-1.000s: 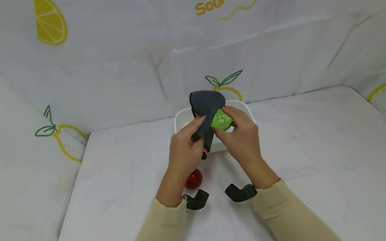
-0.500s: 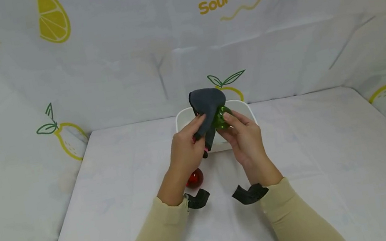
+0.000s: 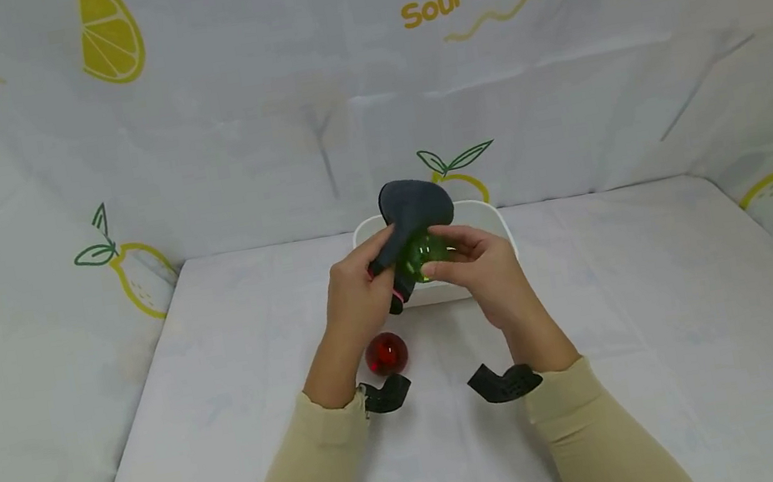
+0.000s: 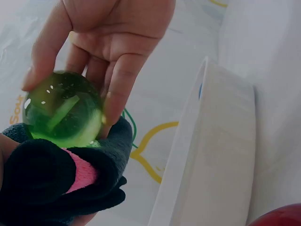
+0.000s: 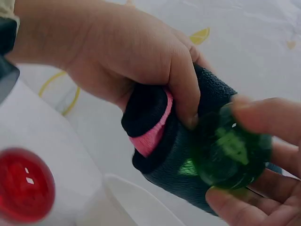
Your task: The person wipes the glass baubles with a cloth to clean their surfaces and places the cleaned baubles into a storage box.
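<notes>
In the head view, my left hand point(image 3: 355, 292) grips a folded dark grey cloth point(image 3: 413, 201) with pink edging, its loose end flopping over at the top. My right hand point(image 3: 488, 271) holds a see-through green ball point(image 3: 424, 259) between thumb and fingers, up against the cloth. Seen from the left wrist, the ball point(image 4: 63, 110) sits right over the fuzzy cloth fold point(image 4: 113, 146). From the right wrist, the left thumb presses on the cloth point(image 5: 169, 165) beside the ball. Both hands are raised in front of a white bin point(image 3: 440, 293).
A clear red ball point(image 3: 386, 354) lies on the white-covered table, below the left hand and in front of the bin. Something blue point(image 4: 201, 90) shows at the bin's rim in the left wrist view. A white lemon-print sheet point(image 3: 252, 161) hangs behind the table.
My right hand has turned the green ball and brought it left against the cloth. My left hand, with the cloth, has shifted slightly left, uncovering more of the red ball.
</notes>
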`<state>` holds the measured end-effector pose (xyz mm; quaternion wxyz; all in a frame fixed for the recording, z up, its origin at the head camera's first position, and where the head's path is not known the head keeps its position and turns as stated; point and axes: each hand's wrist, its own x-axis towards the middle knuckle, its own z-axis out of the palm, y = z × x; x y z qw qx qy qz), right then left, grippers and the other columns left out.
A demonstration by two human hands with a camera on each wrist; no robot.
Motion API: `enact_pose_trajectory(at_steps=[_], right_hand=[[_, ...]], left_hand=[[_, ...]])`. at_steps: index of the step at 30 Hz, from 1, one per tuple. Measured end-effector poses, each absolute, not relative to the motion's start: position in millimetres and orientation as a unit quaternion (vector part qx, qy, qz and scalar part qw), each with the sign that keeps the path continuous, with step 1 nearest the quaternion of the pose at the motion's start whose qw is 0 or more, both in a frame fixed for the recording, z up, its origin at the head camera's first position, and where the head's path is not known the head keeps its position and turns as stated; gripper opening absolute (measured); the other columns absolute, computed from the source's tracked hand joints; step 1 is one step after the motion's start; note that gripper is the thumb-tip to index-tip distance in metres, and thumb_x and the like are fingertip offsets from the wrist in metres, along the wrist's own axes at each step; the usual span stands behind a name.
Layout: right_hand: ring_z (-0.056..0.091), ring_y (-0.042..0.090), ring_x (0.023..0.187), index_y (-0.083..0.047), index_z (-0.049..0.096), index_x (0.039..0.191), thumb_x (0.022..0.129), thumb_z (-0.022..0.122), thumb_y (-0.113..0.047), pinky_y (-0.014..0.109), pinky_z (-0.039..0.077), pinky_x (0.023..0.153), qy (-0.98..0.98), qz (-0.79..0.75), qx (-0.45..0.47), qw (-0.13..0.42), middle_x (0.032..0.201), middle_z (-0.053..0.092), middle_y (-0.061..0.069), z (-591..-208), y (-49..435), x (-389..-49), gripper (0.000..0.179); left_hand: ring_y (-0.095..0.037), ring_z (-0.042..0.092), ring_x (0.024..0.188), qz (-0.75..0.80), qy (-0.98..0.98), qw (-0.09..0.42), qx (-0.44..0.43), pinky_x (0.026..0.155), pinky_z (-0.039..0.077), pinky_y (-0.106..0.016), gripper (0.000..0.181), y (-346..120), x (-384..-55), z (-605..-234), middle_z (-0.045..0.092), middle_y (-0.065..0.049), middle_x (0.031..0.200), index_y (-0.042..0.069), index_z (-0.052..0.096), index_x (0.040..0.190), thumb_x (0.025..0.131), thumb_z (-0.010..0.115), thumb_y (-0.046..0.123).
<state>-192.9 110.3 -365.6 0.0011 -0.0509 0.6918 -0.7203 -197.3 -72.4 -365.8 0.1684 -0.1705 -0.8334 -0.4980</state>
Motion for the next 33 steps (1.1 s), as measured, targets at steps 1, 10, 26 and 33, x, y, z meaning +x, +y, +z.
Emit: enact_pose_trajectory(at_steps=[1, 10, 26, 33], right_hand=[[0.066, 0.018, 0.108, -0.005, 0.062, 0.130, 0.080, 0.079, -0.006, 0.026, 0.057, 0.084, 0.721, -0.690, -0.062, -0.004, 0.123, 0.065, 0.009, -364.9, 111.0, -192.4, 0.053], [0.061, 0.022, 0.120, -0.005, 0.066, 0.125, 0.071, 0.087, -0.004, 0.041, 0.056, 0.090, 0.845, -0.469, -0.164, -0.199, 0.129, 0.064, 0.010, -364.9, 105.1, -186.5, 0.058], [0.068, 0.022, 0.102, -0.005, 0.058, 0.131, 0.085, 0.076, -0.008, 0.029, 0.058, 0.082, 0.563, -0.811, 0.073, -0.141, 0.127, 0.059, 0.018, -376.2, 105.5, -199.7, 0.050], [0.070, 0.017, 0.094, -0.009, 0.047, 0.134, 0.092, 0.067, -0.007, 0.034, 0.058, 0.085, 0.505, -0.858, 0.040, -0.086, 0.112, 0.061, 0.011, -370.0, 103.3, -196.2, 0.047]], left_hand=[[-0.020, 0.063, 0.119, -0.498, -0.834, 0.166, -0.171, 0.102, 0.049, -0.037, 0.043, -72.7, -197.9, -365.9, 0.066, -0.007, 0.129, 0.012, 0.064, 0.132, 0.091, 0.061, -0.001], [-0.019, 0.062, 0.121, -0.501, -0.829, 0.169, -0.184, 0.102, 0.049, -0.037, 0.042, -67.7, -198.4, -368.8, 0.065, -0.006, 0.131, 0.010, 0.063, 0.132, 0.092, 0.059, -0.001], [-0.017, 0.058, 0.126, -0.506, -0.823, 0.160, -0.205, 0.104, 0.047, -0.034, 0.046, -55.2, -193.1, -370.0, 0.061, -0.006, 0.136, 0.011, 0.060, 0.137, 0.092, 0.062, 0.001], [-0.021, 0.059, 0.124, -0.499, -0.832, 0.152, -0.189, 0.102, 0.049, -0.036, 0.048, -56.6, -190.8, -366.0, 0.060, -0.010, 0.137, 0.010, 0.056, 0.140, 0.093, 0.063, 0.004]])
